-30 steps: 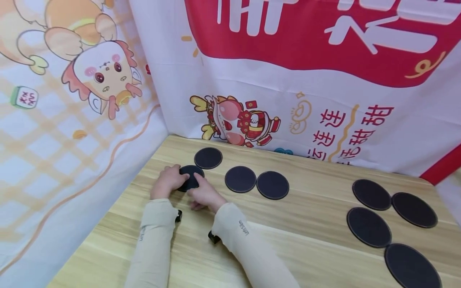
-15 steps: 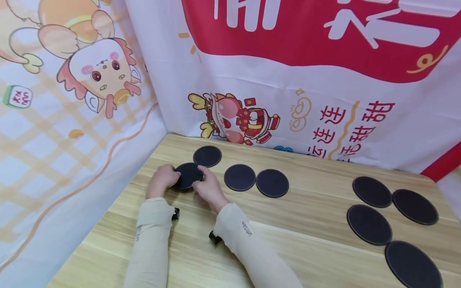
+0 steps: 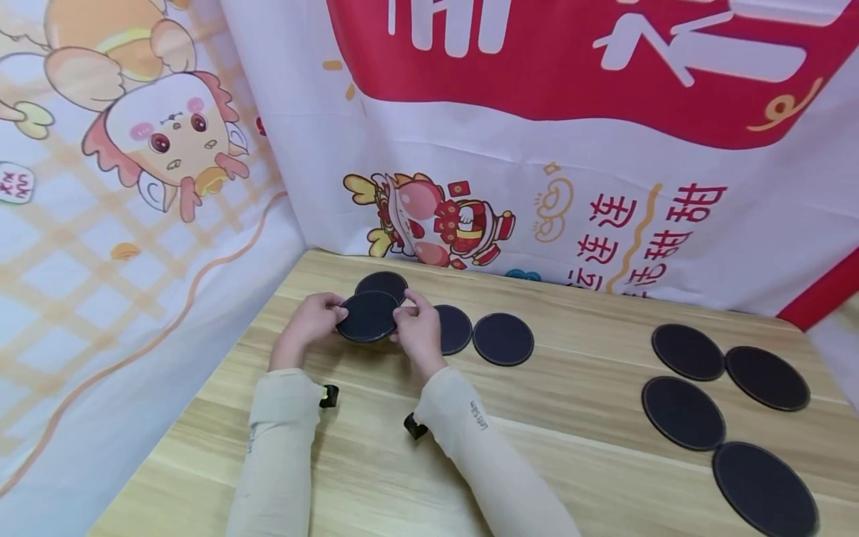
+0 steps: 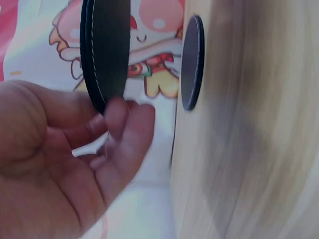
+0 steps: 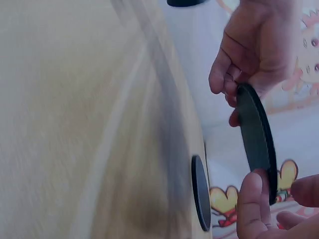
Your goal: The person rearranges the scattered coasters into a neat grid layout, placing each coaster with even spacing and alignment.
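A round black coaster with a stitched rim is held above the wooden table, apart from it. My left hand pinches its left edge between thumb and fingers, seen also in the left wrist view with the coaster on edge. At the opposite edge, my right hand holds it by fingers and thumb. Behind it lies another coaster, partly covered in the head view. A coaster to the right is partly hidden by my right hand, and one more coaster lies beside that.
Several more black coasters lie in a group at the table's right side. The wooden table meets a printed cloth along its back edge. Another patterned cloth borders the left side.
The coaster under my hands has risen off the table and shifted slightly right, towards the back. My right hand has moved right to its edge; the left keeps its hold on the left edge.
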Action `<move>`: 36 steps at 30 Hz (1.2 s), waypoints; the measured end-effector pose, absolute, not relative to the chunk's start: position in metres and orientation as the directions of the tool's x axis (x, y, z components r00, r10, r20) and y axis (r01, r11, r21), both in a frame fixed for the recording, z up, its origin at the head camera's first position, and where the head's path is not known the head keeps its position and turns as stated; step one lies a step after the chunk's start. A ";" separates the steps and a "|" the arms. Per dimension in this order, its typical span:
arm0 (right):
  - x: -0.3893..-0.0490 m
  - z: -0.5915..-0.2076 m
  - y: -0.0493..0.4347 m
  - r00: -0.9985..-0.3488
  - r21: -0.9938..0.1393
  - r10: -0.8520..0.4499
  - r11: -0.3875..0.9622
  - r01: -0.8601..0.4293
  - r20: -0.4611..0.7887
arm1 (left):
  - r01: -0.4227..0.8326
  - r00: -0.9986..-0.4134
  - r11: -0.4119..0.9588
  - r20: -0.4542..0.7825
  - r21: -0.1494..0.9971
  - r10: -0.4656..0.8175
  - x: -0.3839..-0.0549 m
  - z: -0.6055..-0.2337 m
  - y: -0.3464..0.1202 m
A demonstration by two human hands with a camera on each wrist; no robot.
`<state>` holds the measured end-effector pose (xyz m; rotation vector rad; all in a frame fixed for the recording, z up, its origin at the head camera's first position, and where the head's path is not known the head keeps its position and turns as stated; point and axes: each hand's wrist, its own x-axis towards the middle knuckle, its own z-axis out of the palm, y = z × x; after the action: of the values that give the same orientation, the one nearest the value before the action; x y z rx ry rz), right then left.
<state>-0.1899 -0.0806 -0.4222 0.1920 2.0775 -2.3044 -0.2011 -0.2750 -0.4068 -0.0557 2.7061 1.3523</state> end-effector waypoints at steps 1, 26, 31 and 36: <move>-0.191 -0.422 -0.078 -0.992 -0.992 0.074 -0.081 0.099 -0.105 | -0.076 -0.992 0.566 -0.118 0.821 0.037 -0.201 -0.407 -0.272; -0.182 -0.417 0.000 -0.898 -0.980 -0.418 -0.081 0.183 -0.133 | 0.018 -0.990 0.283 -0.022 0.959 0.137 -0.201 -0.396 -0.230; -0.177 -0.412 0.017 -0.917 -0.990 -0.392 -0.076 0.115 -0.076 | 0.040 -0.978 0.208 -0.004 0.977 0.207 -0.201 -0.394 -0.216; -0.171 -0.407 0.036 -0.936 -0.993 -0.346 -0.072 0.093 -0.062 | 0.032 -0.953 0.172 -0.021 0.984 0.301 -0.197 -0.390 -0.200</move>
<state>-0.1713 0.0358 -0.4071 -0.2732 1.9072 -2.0845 -0.1973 -0.1998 -0.3897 0.3236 2.2340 1.8672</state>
